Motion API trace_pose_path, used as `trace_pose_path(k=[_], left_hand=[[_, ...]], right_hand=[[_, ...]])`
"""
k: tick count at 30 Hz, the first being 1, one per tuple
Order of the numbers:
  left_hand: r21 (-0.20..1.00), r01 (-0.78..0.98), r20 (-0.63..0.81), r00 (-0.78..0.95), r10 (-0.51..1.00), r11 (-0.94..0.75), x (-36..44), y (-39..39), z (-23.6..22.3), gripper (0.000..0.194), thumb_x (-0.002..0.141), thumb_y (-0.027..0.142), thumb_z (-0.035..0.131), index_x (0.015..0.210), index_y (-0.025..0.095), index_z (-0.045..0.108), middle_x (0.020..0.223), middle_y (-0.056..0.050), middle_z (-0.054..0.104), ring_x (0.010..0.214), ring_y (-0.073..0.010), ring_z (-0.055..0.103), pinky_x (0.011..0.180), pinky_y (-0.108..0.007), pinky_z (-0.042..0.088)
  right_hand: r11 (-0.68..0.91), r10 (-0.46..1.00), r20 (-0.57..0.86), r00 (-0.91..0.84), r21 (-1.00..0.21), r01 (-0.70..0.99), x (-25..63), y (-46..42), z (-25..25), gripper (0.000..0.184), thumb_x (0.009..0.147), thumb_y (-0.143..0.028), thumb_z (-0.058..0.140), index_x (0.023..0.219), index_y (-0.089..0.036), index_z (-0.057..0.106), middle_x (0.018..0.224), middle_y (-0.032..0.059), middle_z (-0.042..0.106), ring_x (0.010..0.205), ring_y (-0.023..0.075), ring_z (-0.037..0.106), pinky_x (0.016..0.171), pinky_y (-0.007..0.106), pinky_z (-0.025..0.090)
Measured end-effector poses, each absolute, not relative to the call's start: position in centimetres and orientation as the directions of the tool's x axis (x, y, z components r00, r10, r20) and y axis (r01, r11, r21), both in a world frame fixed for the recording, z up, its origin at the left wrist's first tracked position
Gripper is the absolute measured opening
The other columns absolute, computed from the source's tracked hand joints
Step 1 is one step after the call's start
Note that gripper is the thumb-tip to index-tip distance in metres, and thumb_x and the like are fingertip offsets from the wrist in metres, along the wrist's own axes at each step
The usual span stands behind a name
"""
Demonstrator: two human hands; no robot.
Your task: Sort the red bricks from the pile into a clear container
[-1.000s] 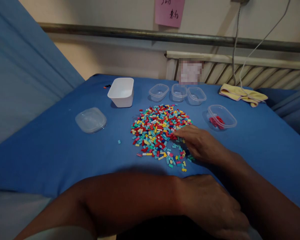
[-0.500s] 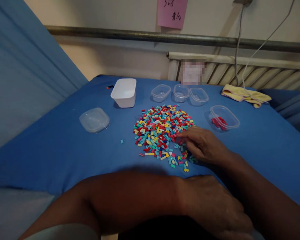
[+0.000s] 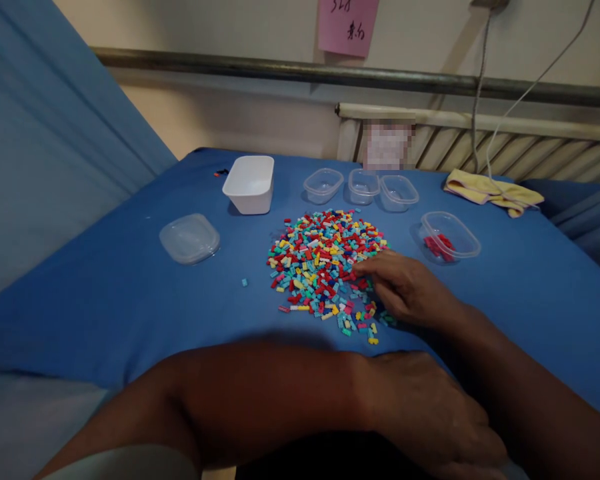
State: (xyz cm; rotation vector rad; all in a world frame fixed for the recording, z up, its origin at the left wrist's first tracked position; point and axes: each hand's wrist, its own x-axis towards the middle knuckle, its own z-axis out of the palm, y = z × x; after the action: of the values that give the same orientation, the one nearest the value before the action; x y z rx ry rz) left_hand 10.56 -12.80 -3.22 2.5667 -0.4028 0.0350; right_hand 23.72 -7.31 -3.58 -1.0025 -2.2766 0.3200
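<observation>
A heap of small coloured bricks (image 3: 320,257), red, yellow, teal and blue, lies in the middle of the blue table (image 3: 105,300). My right hand (image 3: 405,287) rests on the heap's right edge with its fingers stretched toward the bricks and its fingertips among them. Whether it pinches a brick is hidden. My left hand (image 3: 425,413) lies flat and palm down at the near table edge, fingers spread over my right forearm, holding nothing. A clear tub (image 3: 450,235) to the right of the heap holds a few red bricks.
A white tub (image 3: 250,183) and three empty clear tubs (image 3: 363,185) stand behind the heap. A clear lid (image 3: 189,237) lies to the left, with one stray teal brick (image 3: 244,283) near it. A yellow cloth (image 3: 490,190) and cables sit at the back right.
My right hand has curled slightly and shifted a little within the bricks. The left hand has stayed where it was. The view has drifted slightly.
</observation>
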Motion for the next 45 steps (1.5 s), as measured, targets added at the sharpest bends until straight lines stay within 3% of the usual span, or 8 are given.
trace_pose_path(k=[4,9,17,22,28,33,39,45], left_hand=[[0.479,-0.317,0.144,0.948,-0.283,-0.819,10.5,-12.8,-3.3,0.05,0.118,0.044,0.037,0.106,0.018,0.078,0.103,-0.002,0.082,0.092,-0.0198,0.077,0.067,-0.04,0.057],[0.543,-0.318,0.166,0.948,-0.271,-0.778,10.2,-12.7,-3.7,0.047,0.118,0.04,0.037,0.104,0.019,0.076,0.104,-0.003,0.081,0.094,-0.0189,0.077,0.067,-0.037,0.057],[0.513,-0.318,0.171,0.948,-0.269,-0.797,10.3,-12.9,-4.5,0.044,0.117,0.043,0.037,0.104,0.022,0.074,0.106,-0.001,0.08,0.094,-0.0198,0.076,0.066,-0.04,0.057],[0.512,-0.302,0.174,0.953,-0.248,-0.804,10.4,-13.1,-4.4,0.041,0.117,0.046,0.042,0.095,0.026,0.071,0.102,0.0,0.08,0.091,-0.0193,0.076,0.062,-0.04,0.057],[0.512,-0.293,0.166,0.956,-0.242,-0.807,10.4,-13.1,-4.2,0.044,0.116,0.05,0.041,0.098,0.025,0.072,0.103,0.0,0.081,0.09,-0.0196,0.076,0.06,-0.041,0.055],[0.534,-0.28,0.166,0.96,-0.226,-0.798,10.1,-13.1,-4.0,0.048,0.117,0.051,0.038,0.099,0.023,0.073,0.104,0.0,0.081,0.091,-0.0188,0.076,0.061,-0.04,0.054],[0.51,-0.308,0.181,0.951,-0.249,-0.803,10.3,-13.1,-4.6,0.047,0.117,0.05,0.038,0.099,0.024,0.073,0.103,-0.001,0.081,0.091,-0.021,0.076,0.063,-0.042,0.056],[0.502,-0.309,0.165,0.951,-0.261,-0.808,10.5,-13.1,-4.5,0.044,0.117,0.043,0.037,0.103,0.023,0.074,0.103,-0.001,0.081,0.091,-0.0196,0.076,0.064,-0.041,0.056]], right_hand=[[0.755,0.653,0.428,-0.625,-0.433,0.492,23.6,-7.8,-3.5,0.043,0.097,-0.007,0.055,0.133,-0.022,0.072,0.105,0.0063,0.081,0.091,0.0225,0.073,0.086,0.038,0.057],[0.652,0.757,0.445,-0.478,-0.475,0.591,24.7,-7.6,-3.5,0.035,0.102,-0.009,0.057,0.13,-0.023,0.073,0.104,0.0055,0.079,0.093,0.0207,0.073,0.084,0.034,0.056],[0.665,0.746,0.28,-0.604,-0.347,0.661,24.6,-7.0,-3.8,0.018,0.109,-0.022,0.058,0.115,-0.021,0.075,0.099,0.0085,0.074,0.095,0.025,0.069,0.085,0.04,0.056],[0.627,0.778,0.266,-0.569,-0.389,0.675,24.7,-7.2,-3.3,0.011,0.103,-0.017,0.061,0.107,-0.021,0.071,0.104,0.0089,0.075,0.098,0.0248,0.069,0.088,0.04,0.056],[0.615,0.786,0.26,-0.56,-0.406,0.675,24.7,-7.4,-3.2,0.012,0.099,-0.015,0.063,0.105,-0.021,0.071,0.099,0.0068,0.076,0.092,0.0232,0.07,0.083,0.037,0.054],[0.617,0.787,0.32,-0.528,-0.399,0.678,24.8,-7.5,-3.1,0.03,0.097,-0.014,0.064,0.126,-0.02,0.072,0.1,0.0076,0.076,0.092,0.0245,0.069,0.083,0.038,0.054],[0.568,0.818,0.382,-0.431,-0.412,0.712,24.0,-6.4,-3.9,0.015,0.099,-0.014,0.061,0.109,-0.022,0.07,0.099,0.0081,0.075,0.093,0.0254,0.069,0.083,0.039,0.054],[0.596,0.802,0.322,-0.502,-0.467,0.653,23.0,-6.6,-4.0,0.014,0.105,-0.018,0.059,0.112,-0.023,0.071,0.104,0.0062,0.079,0.095,0.022,0.073,0.087,0.036,0.055]])
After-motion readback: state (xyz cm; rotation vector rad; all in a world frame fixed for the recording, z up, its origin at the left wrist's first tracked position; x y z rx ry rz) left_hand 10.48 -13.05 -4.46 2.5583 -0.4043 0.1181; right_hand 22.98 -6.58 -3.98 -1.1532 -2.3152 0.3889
